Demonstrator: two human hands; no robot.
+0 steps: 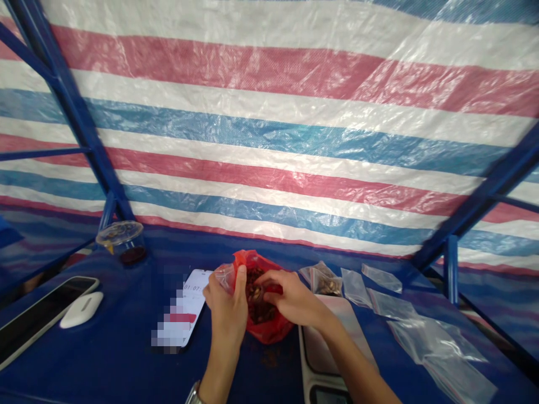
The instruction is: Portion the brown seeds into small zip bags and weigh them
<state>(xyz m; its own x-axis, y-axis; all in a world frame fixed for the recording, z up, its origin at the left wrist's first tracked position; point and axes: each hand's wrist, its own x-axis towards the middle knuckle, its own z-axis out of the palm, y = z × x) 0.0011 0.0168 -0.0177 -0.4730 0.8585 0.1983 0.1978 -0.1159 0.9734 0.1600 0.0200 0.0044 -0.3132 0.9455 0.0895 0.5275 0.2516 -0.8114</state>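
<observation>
A striped tarp (269, 140) in red, white and blue fills the background, with a blue metal frame (71, 112) sloping down at either side. Below it spreads a blue worktop (126, 359). A scale (318, 356) lies on it, partly under the right forearm. Just left of the scale sits an open red bag (269, 331), between the two hands. The left hand (227, 292) grasps a small clear bag (225, 275) at the red rim, thumb upright. The right hand (290, 294) dips its curled fingers into the red bag; whether they pinch anything I cannot tell. A dark-screened phone (46, 314) lies far left, a lit phone (196, 297) near the left hand. Flat clear bags (425, 336) spread at right, beside filled packets (328, 283) behind the scale. A lidded tub (122, 241) stands at back left. A white case (82, 310) lies beside the dark-screened phone. Smallest are the dark pieces (259, 311) inside the red bag, perhaps dried foodstuff.
</observation>
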